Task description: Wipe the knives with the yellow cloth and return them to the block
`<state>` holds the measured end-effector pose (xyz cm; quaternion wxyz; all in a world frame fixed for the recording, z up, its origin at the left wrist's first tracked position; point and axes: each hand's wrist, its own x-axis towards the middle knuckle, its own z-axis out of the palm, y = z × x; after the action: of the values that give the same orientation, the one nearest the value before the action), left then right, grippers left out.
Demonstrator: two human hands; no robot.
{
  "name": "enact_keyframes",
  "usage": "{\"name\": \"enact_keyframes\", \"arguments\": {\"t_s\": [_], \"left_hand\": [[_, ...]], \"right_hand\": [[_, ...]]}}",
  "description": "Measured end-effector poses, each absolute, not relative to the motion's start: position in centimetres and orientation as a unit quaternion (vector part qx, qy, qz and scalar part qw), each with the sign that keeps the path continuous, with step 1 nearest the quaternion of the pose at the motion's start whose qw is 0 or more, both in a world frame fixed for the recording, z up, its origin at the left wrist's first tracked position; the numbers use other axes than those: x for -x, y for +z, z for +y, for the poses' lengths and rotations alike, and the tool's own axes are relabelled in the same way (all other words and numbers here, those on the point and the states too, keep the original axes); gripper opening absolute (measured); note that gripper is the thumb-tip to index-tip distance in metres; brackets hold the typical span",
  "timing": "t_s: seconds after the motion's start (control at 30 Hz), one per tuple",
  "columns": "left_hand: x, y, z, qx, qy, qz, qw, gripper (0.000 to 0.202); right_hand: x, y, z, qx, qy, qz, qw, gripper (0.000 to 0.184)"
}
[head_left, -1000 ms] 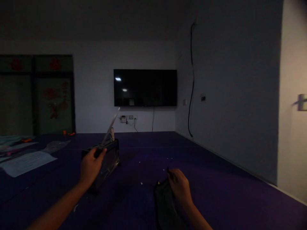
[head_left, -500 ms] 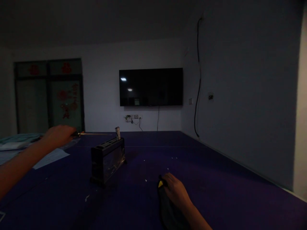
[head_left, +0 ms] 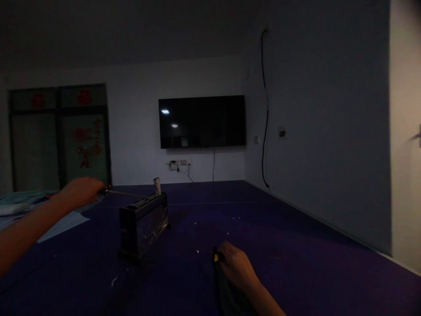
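Observation:
My left hand (head_left: 83, 191) is closed round the dark handle of a screwdriver (head_left: 125, 193). Its long thin shaft points right, its tip close to the top of a narrow black box (head_left: 143, 228). That box stands upright on the purple table, with slots along its top and a shiny side. A patterned cylinder (head_left: 157, 186) rises at the box's far end; I cannot tell if it sits in it or behind. My right hand (head_left: 235, 263) is closed on the edge of a dark bag with a yellow patch (head_left: 216, 258), low in the view. Its contents are hidden.
White scraps (head_left: 114, 281) are scattered on the purple table (head_left: 296, 263). Papers (head_left: 64, 226) and a folded cloth-like pile (head_left: 19, 202) lie at the left. A television (head_left: 202, 123) hangs on the far wall, and a black cable (head_left: 265, 131) runs down the right wall.
The view has turned slightly right, so everything shifts left. The screwdriver's shaft now tilts down a little more toward the box's top. My right hand keeps its grip on the bag.

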<state>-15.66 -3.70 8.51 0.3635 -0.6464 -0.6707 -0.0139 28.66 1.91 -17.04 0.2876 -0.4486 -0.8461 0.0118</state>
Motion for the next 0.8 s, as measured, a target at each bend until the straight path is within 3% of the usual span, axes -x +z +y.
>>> {"name": "enact_keyframes", "arguments": {"t_s": [0.17,0.5,0.8], "left_hand": [[15.0,9.5,-4.4,0.632,0.057,-0.689,0.35,0.027],[15.3,10.6,-4.3,0.648,0.08,-0.664,0.364,0.025],[13.3,13.4,2.4,0.677,-0.045,-0.482,0.554,0.038]], "right_hand": [[-28.7,-17.1,1.9,0.446,-0.005,-0.845,0.294,0.032],[-28.6,-17.0,1.8,0.448,-0.013,-0.843,0.299,0.029],[-28.5,-17.0,1.5,0.451,0.0,-0.838,0.307,0.03]]}}
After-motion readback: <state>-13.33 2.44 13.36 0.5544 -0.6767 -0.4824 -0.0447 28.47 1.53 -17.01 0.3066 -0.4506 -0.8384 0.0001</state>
